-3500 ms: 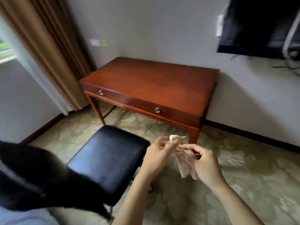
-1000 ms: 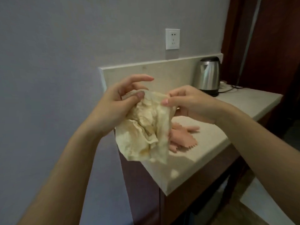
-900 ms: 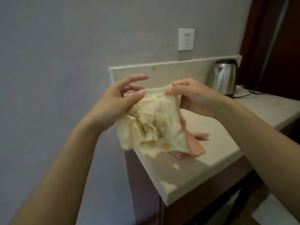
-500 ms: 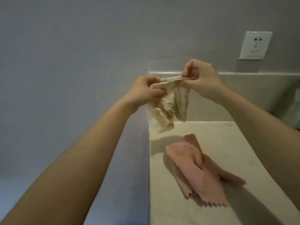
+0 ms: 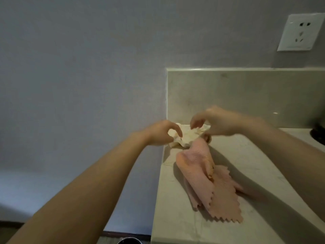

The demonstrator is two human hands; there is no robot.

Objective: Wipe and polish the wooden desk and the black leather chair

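**Left hand** (image 5: 158,133): fingers (image 5: 178,132) curled over the left end of the cream cloth (image 5: 189,136), gripping it. Motion blur softens the outline.

**Right hand** (image 5: 221,123): arched over the right end of the same cloth, fingertips pointing down. The cloth's right corner runs under the palm. Blur hides whether the fingers pinch it or only cover it, so this cannot be told.

**Cream cloth**: crumpled, bunched between the two hands. It sits low at the far left corner of the bench (image 5: 175,219), with its lower folds down at the surface. It meets the far tip of the pink cloth (image 5: 209,184).

**Pink cloth**: lies flat on the bench in loose folds with zigzag-cut edges. It runs from the cream cloth toward the near right.

**Bench**: pale stone top with a matching upstand (image 5: 246,95) along its far side, set against a grey wall (image 5: 79,67).

**Wall socket** (image 5: 297,32): white plate, far right, above the upstand.

**Containers**: a dark round rim (image 5: 130,241) shows at the near edge, below and left of the bench. It is cut off, so its contents cannot be told. A dark object (image 5: 319,136) is partly in frame on the bench at the right edge.

**Change from half a second ago**: the cream cloth was then stretched in the air between both hands, level with the top of the upstand. It is now lowered to the bench corner. The pink cloth lies as before.
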